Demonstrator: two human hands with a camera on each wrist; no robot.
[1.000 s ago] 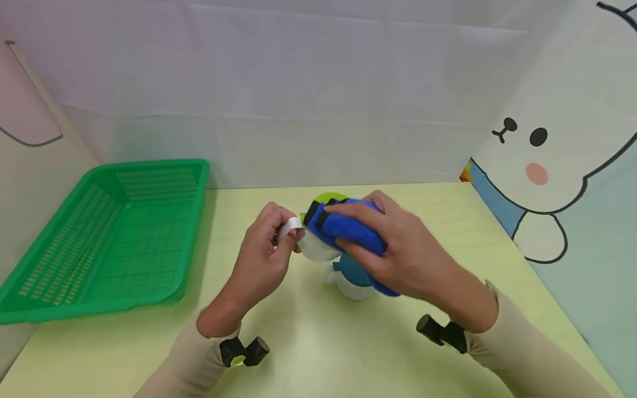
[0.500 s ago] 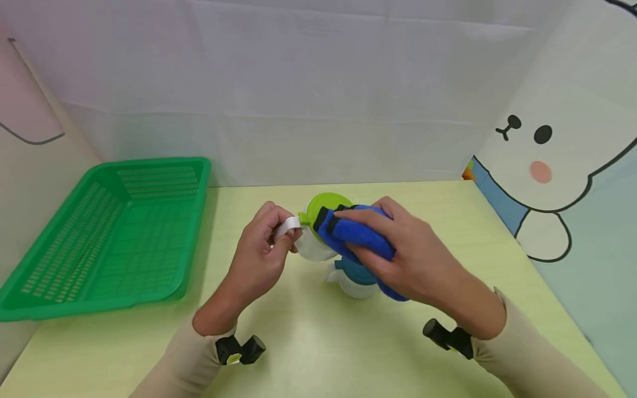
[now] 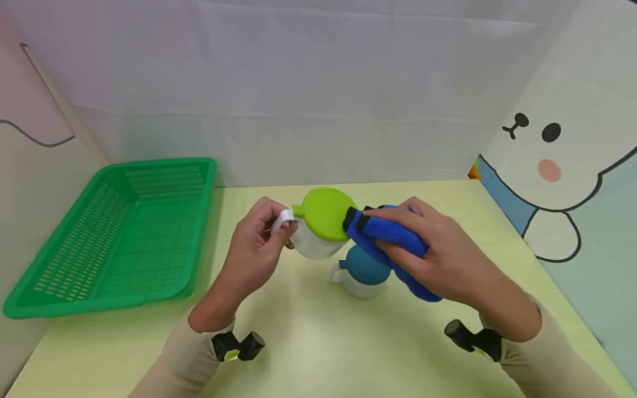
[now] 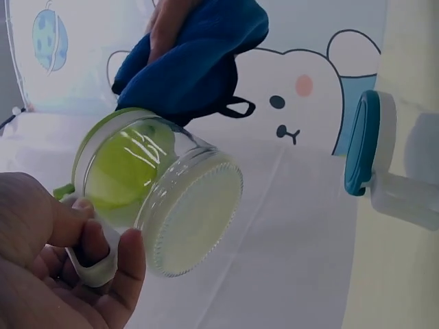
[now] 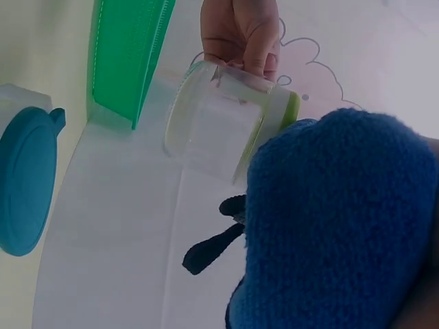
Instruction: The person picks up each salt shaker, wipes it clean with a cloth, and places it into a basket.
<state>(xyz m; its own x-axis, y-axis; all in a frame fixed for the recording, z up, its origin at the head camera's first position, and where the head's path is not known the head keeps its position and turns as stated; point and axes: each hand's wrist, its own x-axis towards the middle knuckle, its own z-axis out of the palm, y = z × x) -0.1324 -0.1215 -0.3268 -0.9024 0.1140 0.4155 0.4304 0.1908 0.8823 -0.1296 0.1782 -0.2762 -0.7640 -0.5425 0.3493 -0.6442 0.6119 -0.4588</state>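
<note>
My left hand (image 3: pixel 259 232) pinches the white handle (image 3: pixel 285 219) of a clear jar (image 4: pixel 185 199) with a green lid (image 3: pixel 327 214), held up off the table. In my right hand (image 3: pixel 438 249) is a folded blue cloth (image 3: pixel 393 235) with black edging, its tip at the right edge of the green lid; in the left wrist view the cloth lies against the lid side. A second jar with a teal lid (image 3: pixel 367 265) and a white handle stands upright on the table, below and right of the held one. Blue cloth (image 5: pixel 343 219) hides most of my right hand in the right wrist view.
A green plastic basket (image 3: pixel 144 243) with slotted walls is at the left of the pale yellow table (image 3: pixel 318 342). Behind the table hangs a white sheet (image 3: pixel 298 99), and a cartoon-printed sheet (image 3: pixel 592 221) borders the right side.
My right hand has drawn the cloth rightward across the green lid, which now shows almost whole. The left hand still holds the handle, shifted slightly left. More of the teal lid is uncovered.
</note>
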